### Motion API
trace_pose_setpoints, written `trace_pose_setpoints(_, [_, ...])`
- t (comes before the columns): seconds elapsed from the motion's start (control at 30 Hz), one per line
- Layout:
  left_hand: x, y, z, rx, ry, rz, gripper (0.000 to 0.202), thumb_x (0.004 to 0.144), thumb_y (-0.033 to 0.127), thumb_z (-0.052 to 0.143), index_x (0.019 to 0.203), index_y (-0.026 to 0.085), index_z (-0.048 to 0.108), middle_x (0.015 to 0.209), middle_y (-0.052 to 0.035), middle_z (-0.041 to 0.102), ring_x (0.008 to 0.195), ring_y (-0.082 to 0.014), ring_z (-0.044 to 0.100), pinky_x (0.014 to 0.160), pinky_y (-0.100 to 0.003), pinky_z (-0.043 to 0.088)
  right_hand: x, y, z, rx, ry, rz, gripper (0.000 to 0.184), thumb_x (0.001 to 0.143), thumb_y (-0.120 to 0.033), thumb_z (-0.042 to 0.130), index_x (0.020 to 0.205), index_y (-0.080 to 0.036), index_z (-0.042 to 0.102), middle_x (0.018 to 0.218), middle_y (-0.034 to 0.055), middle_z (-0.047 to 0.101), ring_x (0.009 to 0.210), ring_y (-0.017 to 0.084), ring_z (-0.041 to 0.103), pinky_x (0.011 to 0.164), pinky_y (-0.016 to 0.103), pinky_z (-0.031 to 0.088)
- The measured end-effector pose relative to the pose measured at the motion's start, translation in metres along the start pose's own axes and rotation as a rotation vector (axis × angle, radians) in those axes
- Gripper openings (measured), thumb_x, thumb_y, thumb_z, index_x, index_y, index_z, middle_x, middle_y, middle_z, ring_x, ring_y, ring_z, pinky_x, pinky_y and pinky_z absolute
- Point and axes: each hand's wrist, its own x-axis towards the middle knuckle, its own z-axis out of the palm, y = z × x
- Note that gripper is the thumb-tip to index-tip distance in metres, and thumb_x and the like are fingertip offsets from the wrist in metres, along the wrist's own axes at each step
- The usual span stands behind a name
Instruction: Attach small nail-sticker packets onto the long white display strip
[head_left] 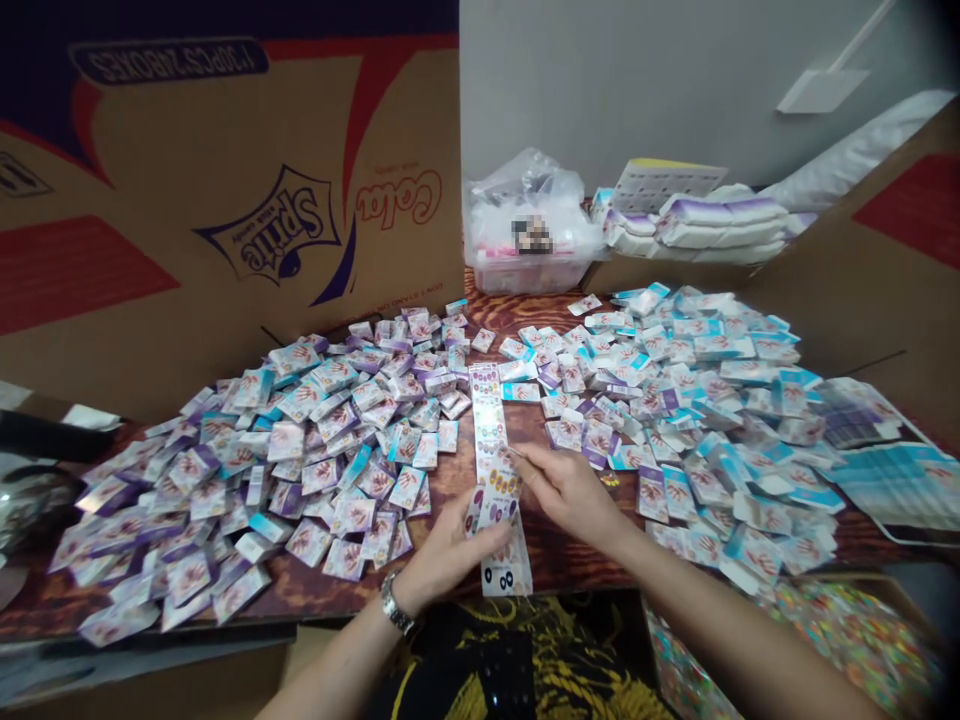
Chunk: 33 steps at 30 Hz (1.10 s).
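Observation:
A long paper strip of printed stickers (489, 412) runs from mid-table toward the near edge, its lower end hanging by my lap. My left hand (450, 550) wears a metal watch on the wrist and grips the strip's lower part, thumb lying across the front. Just above it, my right hand (574, 495) pinches at the strip's right edge with thumb and forefinger. Yellow, purple and black printed shapes show on the strip. Heaps of small white boxes with purple or blue ends lie on both sides, the left heap (352, 400) and the right heap (675, 380).
A large brown carton (300, 130) stands at the back left. Behind the table's middle sits a plastic-wrapped tub (536, 270). Stacked bundles of flat printed packs (720, 225) are at the back right. A box of colourful wrapped pieces (847, 640) is below the table's right edge.

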Motion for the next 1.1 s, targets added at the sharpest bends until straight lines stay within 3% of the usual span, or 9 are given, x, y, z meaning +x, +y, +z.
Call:
trace_pose_setpoints(0.07, [-0.002,-0.001,-0.003,0.121,-0.05,0.003,0.037,0.076,0.04,0.066,0.103,0.016,0.063,0.097,-0.0058,0.066,0.09,-0.0218,0.059,0.087,-0.035,0.045,0.006,0.003,0.004,-0.002,0.002,0.003,0.026,0.095,-0.029,0.04,0.101,-0.021,0.064,0.088,0.002,0.071,0.076,0.016,0.066,0.067,0.027,0.051])
trace_pose_setpoints(0.17, [0.001,-0.004,-0.002,-0.015,-0.017,-0.09,0.03,0.08,0.04,0.06,0.096,0.014,0.063,0.094,-0.0069,0.066,0.083,-0.0198,0.061,0.083,-0.037,0.048,0.005,0.003,0.008,-0.004,0.095,-0.049,0.025,0.094,-0.026,0.042,0.106,-0.021,0.063,0.096,0.0032,0.07,0.084,0.016,0.066,0.073,0.028,0.052])
trace_pose_setpoints(0.33, [0.009,-0.005,0.009,-0.421,0.121,-0.167,0.029,0.071,0.023,0.07,0.098,0.017,0.061,0.093,-0.0046,0.065,0.078,-0.0153,0.061,0.075,-0.031,0.049,-0.019,-0.004,0.016,-0.23,0.164,-0.438,0.028,0.091,-0.017,0.044,0.113,-0.021,0.061,0.103,0.0063,0.068,0.095,0.017,0.061,0.081,0.032,0.051])
trace_pose_setpoints(0.5, [0.008,-0.001,0.007,-0.576,-0.006,-0.142,0.038,0.056,0.005,0.067,0.092,0.017,0.064,0.089,-0.002,0.064,0.079,-0.0129,0.058,0.072,-0.024,0.044,-0.035,-0.002,0.027,-0.496,0.124,-0.569,0.027,0.091,-0.018,0.047,0.115,-0.016,0.06,0.11,0.0097,0.065,0.104,0.023,0.056,0.089,0.04,0.047])
trace_pose_setpoints(0.6, [0.008,0.003,0.003,-0.589,-0.042,-0.195,0.029,0.061,0.017,0.067,0.089,0.016,0.065,0.089,-0.0044,0.064,0.078,-0.0156,0.057,0.071,-0.029,0.045,-0.034,0.004,0.027,-0.503,0.113,-0.601,0.027,0.091,-0.016,0.047,0.115,-0.014,0.059,0.105,0.0098,0.065,0.106,0.023,0.054,0.09,0.039,0.046])
trace_pose_setpoints(0.7, [0.009,0.006,0.003,-0.582,0.077,-0.21,0.026,0.074,0.034,0.065,0.094,0.017,0.066,0.096,-0.0062,0.065,0.083,-0.0157,0.058,0.075,-0.029,0.045,-0.032,0.006,0.026,-0.457,0.113,-0.652,0.026,0.091,-0.014,0.046,0.113,-0.016,0.06,0.098,0.0073,0.067,0.103,0.022,0.055,0.088,0.038,0.046])
trace_pose_setpoints(0.87, [0.008,0.006,0.007,-0.44,0.141,-0.124,0.033,0.075,0.039,0.068,0.097,0.014,0.067,0.099,-0.0097,0.065,0.089,-0.0193,0.059,0.076,-0.029,0.047,-0.03,-0.001,0.024,-0.123,0.01,-0.426,0.022,0.093,-0.017,0.043,0.108,-0.017,0.058,0.089,0.0056,0.066,0.084,0.016,0.058,0.075,0.03,0.05])
trace_pose_setpoints(0.97, [0.005,0.007,0.007,-0.346,0.143,-0.083,0.04,0.08,0.045,0.06,0.107,0.015,0.063,0.109,-0.011,0.063,0.096,-0.0217,0.058,0.078,-0.032,0.047,-0.025,-0.005,0.018,0.089,-0.052,-0.194,0.015,0.092,-0.022,0.046,0.101,-0.019,0.059,0.093,0.0046,0.063,0.087,0.014,0.058,0.077,0.027,0.049])
trace_pose_setpoints(1.1, [0.006,0.007,0.009,-0.049,0.091,0.012,0.052,0.078,0.041,0.063,0.124,0.02,0.049,0.12,-0.0102,0.058,0.103,-0.0227,0.056,0.086,-0.034,0.046,-0.021,-0.001,0.012,0.131,-0.016,-0.043,0.021,0.088,-0.028,0.055,0.108,-0.022,0.057,0.101,0.006,0.058,0.094,0.017,0.056,0.08,0.03,0.047])
